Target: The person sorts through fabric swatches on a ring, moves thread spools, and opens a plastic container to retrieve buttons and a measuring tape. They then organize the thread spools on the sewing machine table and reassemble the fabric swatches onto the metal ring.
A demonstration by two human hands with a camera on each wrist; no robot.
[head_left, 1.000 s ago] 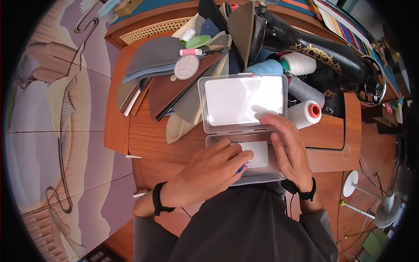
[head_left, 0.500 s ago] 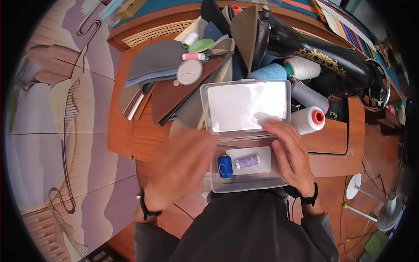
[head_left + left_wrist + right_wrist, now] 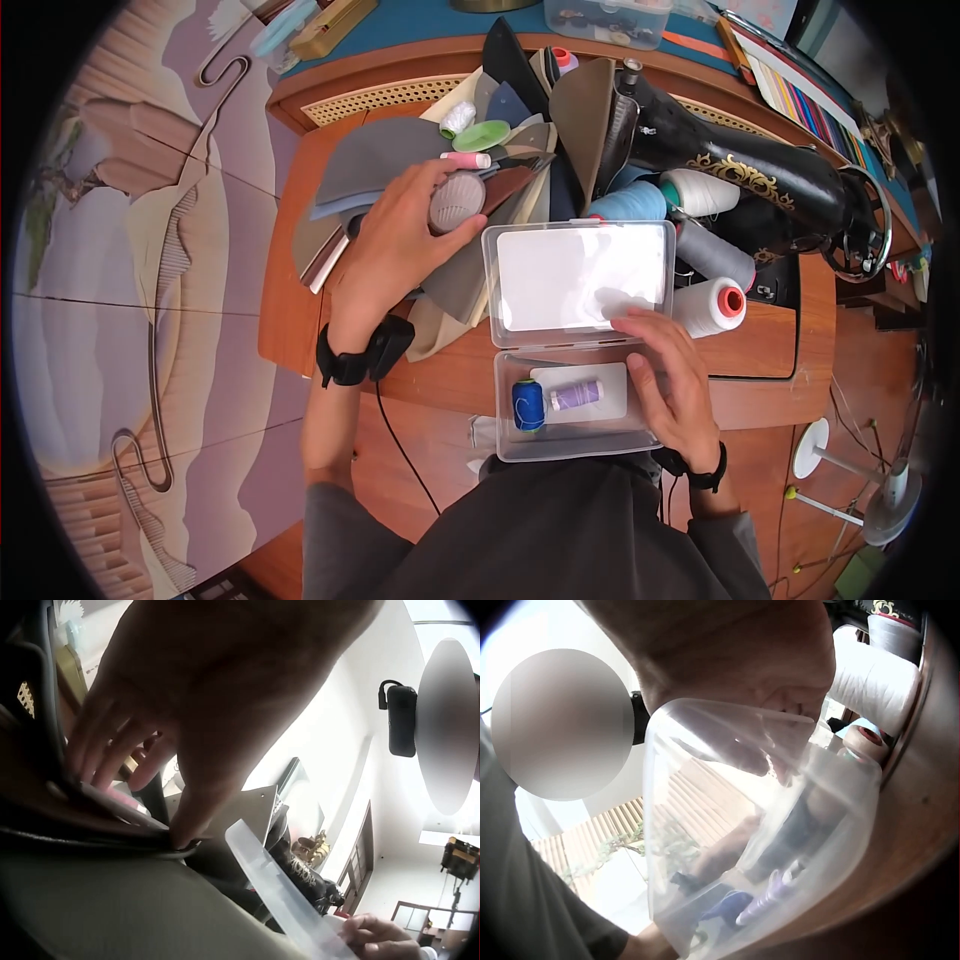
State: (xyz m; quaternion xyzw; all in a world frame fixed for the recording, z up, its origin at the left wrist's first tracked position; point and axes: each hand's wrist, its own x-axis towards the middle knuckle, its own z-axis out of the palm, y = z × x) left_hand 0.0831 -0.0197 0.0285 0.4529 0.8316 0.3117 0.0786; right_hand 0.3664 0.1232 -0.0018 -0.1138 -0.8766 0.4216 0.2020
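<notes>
My left hand (image 3: 395,225) reaches over the leather pieces, its thumb and fingers at opposite edges of a round, ridged clear case (image 3: 457,203). In the left wrist view the fingers and thumb of the left hand (image 3: 172,705) come down on either side of it. An open clear plastic box (image 3: 505,452) lies in front of the person, holding a blue thread spool (image 3: 528,404) and a lilac thread spool (image 3: 577,395) beside a white card (image 3: 615,385). My right hand (image 3: 680,395) rests along the box's right side, fingers extended toward the hinge and lid (image 3: 580,275).
A pink spool (image 3: 466,160), a green oval piece (image 3: 481,136) and a white spool (image 3: 458,119) lie on the leather pieces (image 3: 375,160). Behind the box stand large thread cones (image 3: 710,307) and a black sewing machine (image 3: 740,160). A cable (image 3: 400,450) hangs from the left wrist.
My left hand let go of the blue spool inside the box, withdrew leftward, then moved up to the round case. My right hand stays at the box. The head view has shifted slightly.
</notes>
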